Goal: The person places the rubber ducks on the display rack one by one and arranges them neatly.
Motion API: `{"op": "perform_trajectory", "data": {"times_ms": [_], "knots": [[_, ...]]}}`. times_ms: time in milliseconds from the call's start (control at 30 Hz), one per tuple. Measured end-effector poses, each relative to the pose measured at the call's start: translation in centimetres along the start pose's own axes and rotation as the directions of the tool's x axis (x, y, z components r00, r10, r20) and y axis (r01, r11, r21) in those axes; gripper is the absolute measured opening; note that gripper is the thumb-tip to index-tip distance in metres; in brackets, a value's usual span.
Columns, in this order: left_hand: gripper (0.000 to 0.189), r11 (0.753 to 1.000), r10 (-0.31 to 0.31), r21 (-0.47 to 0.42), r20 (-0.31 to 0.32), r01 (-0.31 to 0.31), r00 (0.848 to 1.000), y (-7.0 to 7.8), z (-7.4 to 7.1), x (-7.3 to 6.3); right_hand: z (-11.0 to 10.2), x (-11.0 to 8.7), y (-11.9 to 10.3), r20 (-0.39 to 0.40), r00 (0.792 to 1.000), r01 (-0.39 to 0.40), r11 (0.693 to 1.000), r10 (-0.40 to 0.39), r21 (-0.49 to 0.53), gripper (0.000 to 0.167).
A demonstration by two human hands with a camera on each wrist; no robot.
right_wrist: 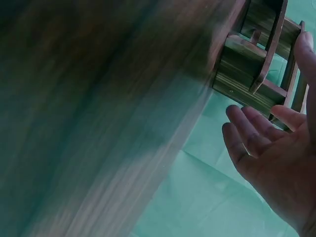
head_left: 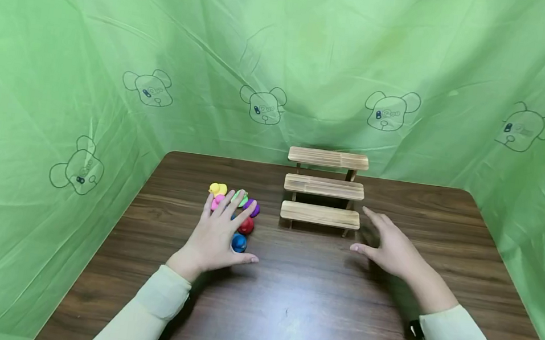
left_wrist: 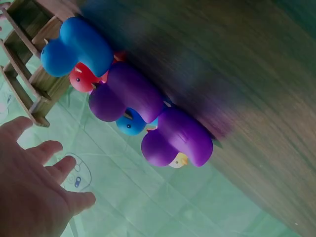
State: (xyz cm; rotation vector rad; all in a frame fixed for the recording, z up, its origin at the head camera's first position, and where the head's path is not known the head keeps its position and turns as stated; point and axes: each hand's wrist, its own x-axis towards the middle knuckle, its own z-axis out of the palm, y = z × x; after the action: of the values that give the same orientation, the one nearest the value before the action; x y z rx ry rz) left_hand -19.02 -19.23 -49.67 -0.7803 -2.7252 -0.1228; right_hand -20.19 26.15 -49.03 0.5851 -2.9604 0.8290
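Note:
A cluster of small rubber ducks sits left of centre on the table. In the head view I see a yellow duck (head_left: pixel 218 189), a pink duck (head_left: pixel 217 203), a green duck (head_left: pixel 243 199), a purple duck (head_left: pixel 253 209), a red duck (head_left: pixel 247 226) and a blue duck (head_left: pixel 239 243). My left hand (head_left: pixel 211 239) spreads its fingers over the group, partly hiding it. The left wrist view shows the near blue duck (left_wrist: pixel 81 47) clear of the fingers. My right hand (head_left: pixel 393 249), fingers extended and thumb apart, holds nothing beside the right end of a three-tier wooden shelf (head_left: pixel 320 215).
The dark wood-grain table (head_left: pixel 295 311) carries the shelf near its back edge. Green cloth (head_left: pixel 330 45) with printed bear faces hangs behind and on both sides of it.

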Motion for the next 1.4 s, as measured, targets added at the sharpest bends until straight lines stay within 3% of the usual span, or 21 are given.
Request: {"op": "perform_trajectory", "data": {"times_ms": [367,633,1033,1400], "knots": [[0.117,0.997,-0.024,-0.079,0.019,0.026,1.000,-0.8,-0.2,-0.1,0.4,2.5,0.6,0.031,0.997,-0.080,0.985,0.076,0.154,0.087],[0.114,0.992,-0.040,-0.122,0.007,0.040,0.999,-1.5,0.2,-0.1,0.9,3.7,1.6,0.055,0.991,-0.132,0.943,0.121,0.304,0.078],[0.097,0.981,-0.060,-0.186,0.005,0.060,0.998,-2.1,0.4,-0.7,1.6,4.3,1.8,0.075,0.989,-0.147,0.925,0.129,0.349,0.062],[0.068,0.970,-0.081,-0.226,0.056,0.091,0.995,-2.7,0.5,-0.8,1.9,4.3,2.1,0.071,0.989,-0.148,0.908,0.131,0.391,0.058]]}}
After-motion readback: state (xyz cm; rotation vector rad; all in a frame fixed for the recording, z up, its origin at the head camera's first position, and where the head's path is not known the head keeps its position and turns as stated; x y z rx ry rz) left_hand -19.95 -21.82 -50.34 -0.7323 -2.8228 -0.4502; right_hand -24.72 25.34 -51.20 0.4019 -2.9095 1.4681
